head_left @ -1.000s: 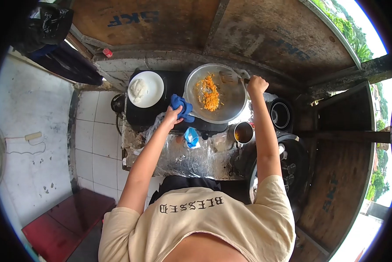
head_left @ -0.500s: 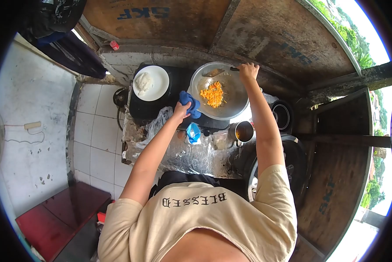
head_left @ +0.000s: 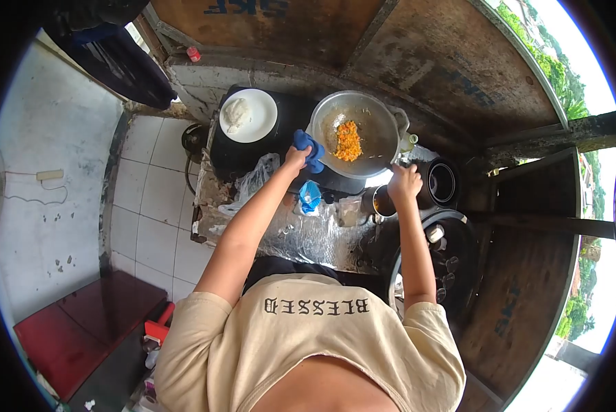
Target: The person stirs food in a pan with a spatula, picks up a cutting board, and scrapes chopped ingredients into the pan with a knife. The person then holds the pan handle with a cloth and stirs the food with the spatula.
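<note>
My left hand (head_left: pixel 297 159) grips a folded blue cloth (head_left: pixel 310 150) against the left edge of a round metal pan (head_left: pixel 371 112). Inside the pan lies an orange crumbly food mix (head_left: pixel 348 141), bunched near the middle. At the pan's lower right rim, my right hand (head_left: pixel 405 184) is closed around the spatula's handle; its blade is hard to make out. A metal cup (head_left: pixel 383 202) stands just below that hand. Left of the pan is a white plate (head_left: pixel 260 117) bearing a white lump of food (head_left: pixel 236 114).
A blue packet (head_left: pixel 310 197) and a clear plastic bag (head_left: pixel 254 185) lie on the foil-covered counter (head_left: pixel 291 237). Dark round pots (head_left: pixel 442 182) stand at the right. A small bottle (head_left: pixel 409 141) is by the pan's right handle. Wooden panels rise behind.
My right hand has moved from the pan's upper right down to its lower right rim, bringing the spatula away from the upper side. My left hand stays on the cloth. The view has shifted.
</note>
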The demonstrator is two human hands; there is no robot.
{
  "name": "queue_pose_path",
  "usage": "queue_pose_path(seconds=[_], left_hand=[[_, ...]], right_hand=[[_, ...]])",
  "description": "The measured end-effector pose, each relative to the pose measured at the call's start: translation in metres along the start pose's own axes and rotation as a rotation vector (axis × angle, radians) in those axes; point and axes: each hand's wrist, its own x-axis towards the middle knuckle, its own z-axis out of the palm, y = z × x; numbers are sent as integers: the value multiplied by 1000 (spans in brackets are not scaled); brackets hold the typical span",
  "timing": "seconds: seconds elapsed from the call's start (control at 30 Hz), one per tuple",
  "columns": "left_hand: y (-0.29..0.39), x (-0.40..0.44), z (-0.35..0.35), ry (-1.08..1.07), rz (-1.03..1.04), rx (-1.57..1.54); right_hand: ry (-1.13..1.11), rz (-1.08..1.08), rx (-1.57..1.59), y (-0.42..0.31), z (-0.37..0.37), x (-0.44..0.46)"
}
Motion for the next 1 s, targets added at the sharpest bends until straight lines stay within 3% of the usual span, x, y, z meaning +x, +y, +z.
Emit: queue_pose_path(seconds=[0.1,0.2,0.3,0.5,0.63,0.87,1.0], left_hand=[[1,-4,1,3,14,36],[0,-5,1,34,61,15],[1,-3,3,48,73,8],[5,-8,2,-27,55,5],[3,-6,0,1,58,12],[1,-1,-3,-10,57,18],[3,2,-6,-34,24,55]], right_hand=[[-225,118,303,-35,42,-17],[-117,242,482,-58,55,-2],[18,186,572,-58,59,27],[-105,79,440,-59,42,32],[-101,169,399,-46,18,-3],[-9,188,446,-52,49,13],[-132,148,433,-40,38,-4]])
